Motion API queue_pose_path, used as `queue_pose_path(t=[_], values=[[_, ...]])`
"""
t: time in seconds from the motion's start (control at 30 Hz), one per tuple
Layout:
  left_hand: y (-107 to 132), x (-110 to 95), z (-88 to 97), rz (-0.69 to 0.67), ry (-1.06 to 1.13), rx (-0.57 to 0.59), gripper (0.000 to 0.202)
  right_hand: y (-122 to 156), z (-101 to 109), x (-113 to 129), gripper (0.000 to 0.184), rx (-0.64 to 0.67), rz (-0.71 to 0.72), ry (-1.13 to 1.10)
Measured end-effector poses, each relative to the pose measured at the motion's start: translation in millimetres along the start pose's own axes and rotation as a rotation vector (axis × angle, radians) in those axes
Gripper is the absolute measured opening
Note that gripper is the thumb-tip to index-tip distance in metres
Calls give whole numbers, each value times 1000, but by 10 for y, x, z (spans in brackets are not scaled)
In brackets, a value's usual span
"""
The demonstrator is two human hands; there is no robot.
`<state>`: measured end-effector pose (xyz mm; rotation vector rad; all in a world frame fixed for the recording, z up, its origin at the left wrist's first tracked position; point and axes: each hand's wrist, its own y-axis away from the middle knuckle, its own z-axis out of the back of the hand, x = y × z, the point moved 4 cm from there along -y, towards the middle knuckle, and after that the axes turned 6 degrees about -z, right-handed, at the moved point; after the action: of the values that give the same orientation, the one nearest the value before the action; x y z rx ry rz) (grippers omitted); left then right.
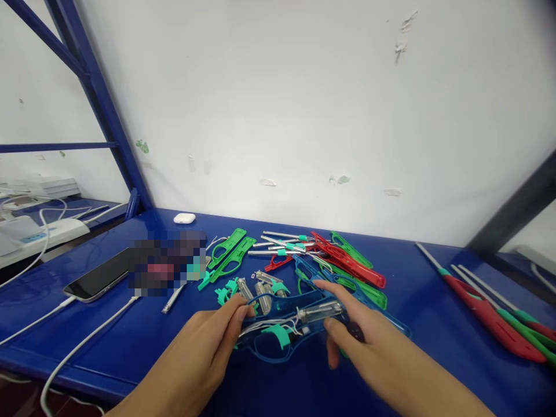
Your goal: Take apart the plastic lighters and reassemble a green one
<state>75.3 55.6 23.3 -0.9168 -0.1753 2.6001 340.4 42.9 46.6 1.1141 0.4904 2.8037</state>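
My left hand [208, 341] pinches the left end of a clear blue plastic lighter shell [284, 330], thumb and fingers closed on it. My right hand [356, 339] grips the same shell at its right side, fingers curled over a clear gas tube [319, 311] lying in it. A teal trigger piece [280, 335] and thin white wires sit inside the shell. Just behind the hands lie loose metal parts and teal pieces [256, 286].
A pile of green, red and blue shells with metal tubes [330, 258] lies behind. Finished long lighters [495, 310] lie at the right. A phone [102, 277] with white cables, a white earbud case [185, 218] and a blue shelf post [104, 110] stand left.
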Motion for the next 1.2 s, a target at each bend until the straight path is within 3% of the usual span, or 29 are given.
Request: queue_pose_path(t=[0.13, 0.3, 0.5, 0.7, 0.83, 1.03, 1.2], values=[[17, 2, -9, 5, 3, -3, 51, -12, 10, -1, 56, -28, -29, 41], [2, -38, -54, 32, -21, 119, 45, -50, -20, -65, 46, -95, 1, 64], [-27, -145, -85, -73, -70, 194, 44, -47, -50, -149, 24, -1, 77, 146], [134, 146, -139, -128, -228, 79, 43, 19, -4, -169, 21, 43, 45, 190], [211, 177, -161, -280, -374, 132, 48, 6, -8, -135, 20, 74, 21, 202], [102, -73, -80, -77, -222, 190, 37, 0, 38, -116, 31, 52, 35, 216], [49, -177, -91, -94, -84, 280, 24, -3, 84, -161, 34, -1, 62, 154]])
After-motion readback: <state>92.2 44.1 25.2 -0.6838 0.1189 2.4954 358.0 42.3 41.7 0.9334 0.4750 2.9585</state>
